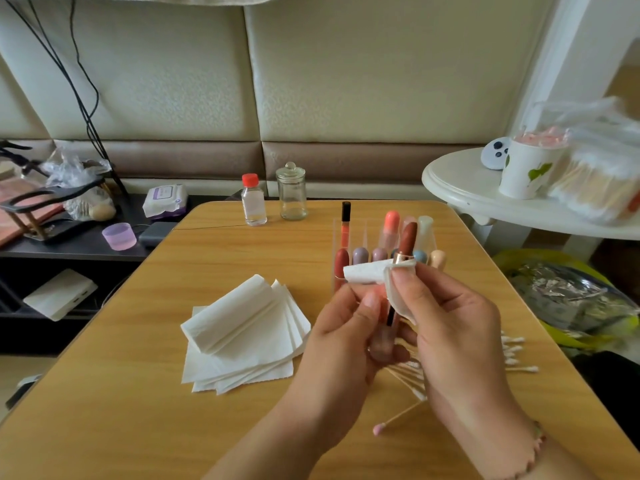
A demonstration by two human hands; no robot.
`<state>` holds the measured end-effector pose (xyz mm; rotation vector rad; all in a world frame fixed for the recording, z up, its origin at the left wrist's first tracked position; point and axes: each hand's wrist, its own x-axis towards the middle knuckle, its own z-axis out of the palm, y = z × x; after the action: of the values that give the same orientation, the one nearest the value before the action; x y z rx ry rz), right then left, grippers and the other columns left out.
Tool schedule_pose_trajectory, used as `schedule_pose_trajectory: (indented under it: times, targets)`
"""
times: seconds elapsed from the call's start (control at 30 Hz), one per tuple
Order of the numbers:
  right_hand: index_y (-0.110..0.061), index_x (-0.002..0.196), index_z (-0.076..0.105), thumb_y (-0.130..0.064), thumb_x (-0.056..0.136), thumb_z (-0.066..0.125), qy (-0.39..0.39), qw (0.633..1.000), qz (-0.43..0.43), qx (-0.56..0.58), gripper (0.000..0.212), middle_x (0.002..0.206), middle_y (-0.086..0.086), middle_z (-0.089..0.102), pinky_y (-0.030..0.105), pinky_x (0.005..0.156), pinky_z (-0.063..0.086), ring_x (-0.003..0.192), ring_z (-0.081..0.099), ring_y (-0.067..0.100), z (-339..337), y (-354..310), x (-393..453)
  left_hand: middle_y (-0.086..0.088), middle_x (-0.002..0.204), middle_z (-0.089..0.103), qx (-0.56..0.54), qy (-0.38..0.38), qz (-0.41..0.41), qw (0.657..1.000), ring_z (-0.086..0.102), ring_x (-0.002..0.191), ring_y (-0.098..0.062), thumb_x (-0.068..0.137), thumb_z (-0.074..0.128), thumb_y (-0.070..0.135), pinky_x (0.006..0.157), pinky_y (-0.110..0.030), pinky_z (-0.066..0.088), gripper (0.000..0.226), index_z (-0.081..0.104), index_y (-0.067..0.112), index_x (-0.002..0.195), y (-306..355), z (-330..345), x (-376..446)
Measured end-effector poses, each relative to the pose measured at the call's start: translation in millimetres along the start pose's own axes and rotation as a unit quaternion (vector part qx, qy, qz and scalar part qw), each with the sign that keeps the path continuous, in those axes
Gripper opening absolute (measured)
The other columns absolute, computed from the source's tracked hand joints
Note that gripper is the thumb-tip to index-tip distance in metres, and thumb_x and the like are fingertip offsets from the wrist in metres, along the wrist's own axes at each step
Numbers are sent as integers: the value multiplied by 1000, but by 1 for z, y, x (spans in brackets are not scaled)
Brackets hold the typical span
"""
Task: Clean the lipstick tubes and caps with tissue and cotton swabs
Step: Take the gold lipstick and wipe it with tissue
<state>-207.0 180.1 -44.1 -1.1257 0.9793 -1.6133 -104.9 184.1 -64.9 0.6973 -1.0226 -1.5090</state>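
Head view. Padded beige wall behind, wooden table (242,427) below. At 9 o'clock of the hands, stack of tissues (242,327); at 12 o'clock, clear organizer (349,244) with other lipsticks standing upright, then small bottle (254,199) and glass jar (292,191) farther back. Loose cotton swabs (512,355) fanned at 3 to 5 o'clock, partly hidden under the hands.

Open lipstick (406,245) held above table centre, long axis near upright, bullet tip toward 12 o'clock, base toward 6. Left hand (346,337) curled around the lower body, gripping. Right hand (446,323) pinching folded tissue (367,274) against the gold collar, just below the bullet; loose end of tissue trailing toward 9 o'clock.

Likely next: tissue turned around the collar, right hand nearer the dirty rim, left steadying. Risk: tissue riding up toward 12 and smearing the bullet.
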Motion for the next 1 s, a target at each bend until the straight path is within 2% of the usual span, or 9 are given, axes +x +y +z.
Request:
schedule_pose_trajectory:
  times: [0.13, 0.23, 0.33, 0.4, 0.47, 0.6, 0.73, 0.83, 1.0]
  targets:
    - [-23, 88, 82, -35, 73, 69, -14, 999, 31, 32, 23, 92, 7, 79, 38, 75, 59, 90, 75, 26, -1, -2, -2, -4, 78, 67, 55, -66, -54, 995, 64, 76, -19, 96, 51, 30, 83, -45, 55, 36, 66, -3, 101, 7, -6, -2]
    - [-20, 88, 82, -29, 75, 68, -16, 998, 21, 56, 21, 91, 6, 79, 27, 67, 60, 85, 75, 19, 0, -3, -4, 4, 65, 62, 91, -41, -29, 995, 59, 63, -14, 93, 59, 27, 76, -44, 56, 30, 68, -1, 86, 11, -7, -2]
    - [-18, 84, 82, -20, 79, 67, -20, 998, 3, 59, 17, 90, 6, 79, 24, 67, 59, 86, 76, 17, 1, -4, -6, -8, 67, 68, 121, 4, 10, 993, 64, 65, -26, 84, 70, 24, 81, -59, 56, 27, 72, -3, 90, 9, -6, -2]
    - [-24, 80, 83, -18, 80, 67, -10, 999, -12, 45, 17, 80, 2, 78, 19, 58, 56, 74, 74, 9, 2, -6, -8, -18, 78, 73, 141, 35, 35, 989, 68, 71, -34, 78, 78, 23, 74, -50, 59, 24, 75, 3, 88, 8, -5, -2]
    - [-35, 83, 82, -24, 81, 69, 2, 998, -54, -18, 17, 75, -5, 77, 17, 61, 53, 68, 70, 5, 1, -4, -10, -15, 76, 73, 176, 65, 70, 980, 66, 64, -23, 74, 83, 22, 64, -38, 57, 18, 75, 8, 80, 9, -5, -3]
    - [-41, 87, 81, -31, 78, 72, 3, 998, -61, -30, 16, 86, -3, 79, 25, 73, 58, 82, 74, 13, 1, -1, -9, -5, 73, 72, 294, 114, 141, 939, 68, 68, -23, 75, 83, 21, 65, -45, 56, 16, 69, 15, 78, 2, -3, -6]
    - [-17, 84, 82, -26, 72, 70, -27, 995, 54, 81, 19, 82, 11, 77, 24, 46, 53, 67, 73, 21, -3, -13, -4, -11, 83, 69, 109, -47, -2, 993, 65, 82, -38, 90, 60, 23, 77, -47, 57, 27, 65, 0, 102, 14, -2, -5]
    - [-17, 73, 81, -22, 74, 65, -49, 990, 93, 98, 17, 58, 4, 68, 18, 33, 40, 42, 61, 12, -6, -17, -6, -6, 83, 67, 97, -123, -56, 986, 64, 91, -33, 97, 51, 20, 84, -41, 55, 26, 69, 1, 100, 20, -10, -5]
    - [-15, 88, 82, -26, 73, 71, -31, 995, 36, 83, 22, 90, 12, 78, 35, 66, 61, 85, 75, 28, -5, -5, -4, -9, 72, 73, 158, -12, 25, 987, 70, 68, -22, 79, 78, 10, 65, -28, 56, 16, 73, -2, 89, 17, -5, -5]
